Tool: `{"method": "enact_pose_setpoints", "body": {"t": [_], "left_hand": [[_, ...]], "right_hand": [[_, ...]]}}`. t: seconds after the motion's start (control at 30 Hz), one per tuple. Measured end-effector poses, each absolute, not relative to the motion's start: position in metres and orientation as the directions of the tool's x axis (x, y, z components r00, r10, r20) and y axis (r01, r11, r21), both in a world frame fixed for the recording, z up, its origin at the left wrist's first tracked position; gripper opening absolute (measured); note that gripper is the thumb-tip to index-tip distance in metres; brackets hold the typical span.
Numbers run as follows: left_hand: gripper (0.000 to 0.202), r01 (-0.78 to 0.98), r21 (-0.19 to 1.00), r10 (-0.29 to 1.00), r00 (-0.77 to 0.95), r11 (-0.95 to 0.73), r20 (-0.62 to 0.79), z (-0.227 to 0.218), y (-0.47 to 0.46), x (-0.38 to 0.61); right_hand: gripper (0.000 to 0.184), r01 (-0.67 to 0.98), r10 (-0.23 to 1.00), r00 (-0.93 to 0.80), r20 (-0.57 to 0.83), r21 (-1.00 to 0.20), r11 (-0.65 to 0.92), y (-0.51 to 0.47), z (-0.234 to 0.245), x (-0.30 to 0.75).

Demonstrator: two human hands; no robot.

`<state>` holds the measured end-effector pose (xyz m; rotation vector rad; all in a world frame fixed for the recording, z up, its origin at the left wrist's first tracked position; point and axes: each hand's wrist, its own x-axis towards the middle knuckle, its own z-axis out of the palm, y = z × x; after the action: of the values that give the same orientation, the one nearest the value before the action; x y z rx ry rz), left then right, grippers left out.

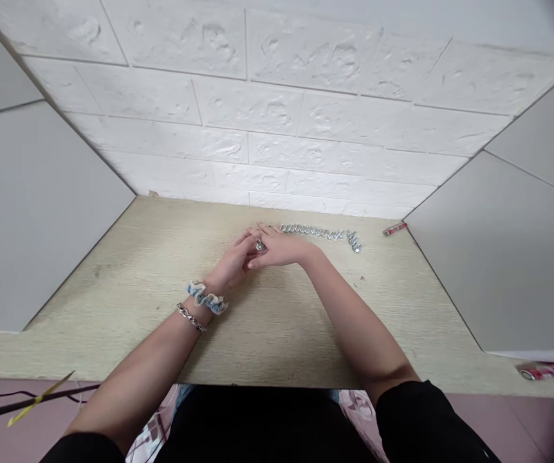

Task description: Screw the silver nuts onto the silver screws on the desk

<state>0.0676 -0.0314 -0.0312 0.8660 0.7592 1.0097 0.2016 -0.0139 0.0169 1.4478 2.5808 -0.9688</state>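
My left hand (234,262) and my right hand (279,248) meet over the middle of the board, with fingers bent and overlapping. Between them shows a small shiny metal piece (260,245); whether it is held or worn as a ring I cannot tell. Both hands look closed, and most fingertips are hidden behind each other. Just beyond my right hand, a row of small silvery metal pieces (313,231) runs to the right, beginning by the fingers. At its right end several more pieces (354,241) bend toward me. They are too small to name exactly.
The pale wooden tabletop (127,308) is bounded by a white brick-patterned wall (277,96) and grey side panels (40,225). A red battery-like cylinder (395,229) lies at the back right; another (545,371) lies near the front right edge. Dark specks (361,278) dot the wood.
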Motion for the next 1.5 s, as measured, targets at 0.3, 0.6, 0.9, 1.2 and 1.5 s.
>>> {"method": "enact_pose_setpoints", "body": {"t": [0.3,0.6,0.9,1.2,1.5], "left_hand": [[0.026,-0.438,0.848,0.951,0.208,0.299,-0.228,-0.035,-0.03,0.066],[0.039,-0.342,0.849,0.894,0.345,0.403,-0.286,-0.026,-0.038,0.07],[0.041,-0.121,0.902,0.811,0.5,0.415,-0.306,-0.023,-0.048,0.07],[0.039,-0.003,0.916,0.777,0.53,0.402,-0.34,-0.031,-0.048,0.071],[0.039,0.103,0.934,0.775,0.53,0.343,-0.343,-0.028,-0.05,0.071]], "right_hand": [[0.046,0.698,0.712,-0.657,-0.248,-0.556,0.451,-0.015,0.042,0.221],[0.014,0.756,0.843,-0.538,-0.013,-0.451,0.475,-0.017,0.041,0.215],[0.01,0.917,0.99,0.136,-0.045,-0.373,-0.143,-0.011,0.07,0.328],[0.019,0.845,0.904,0.429,-0.004,-0.353,-0.402,0.021,0.002,0.398],[0.025,0.895,0.937,0.348,0.011,-0.302,-0.329,0.037,-0.029,0.402]]}}
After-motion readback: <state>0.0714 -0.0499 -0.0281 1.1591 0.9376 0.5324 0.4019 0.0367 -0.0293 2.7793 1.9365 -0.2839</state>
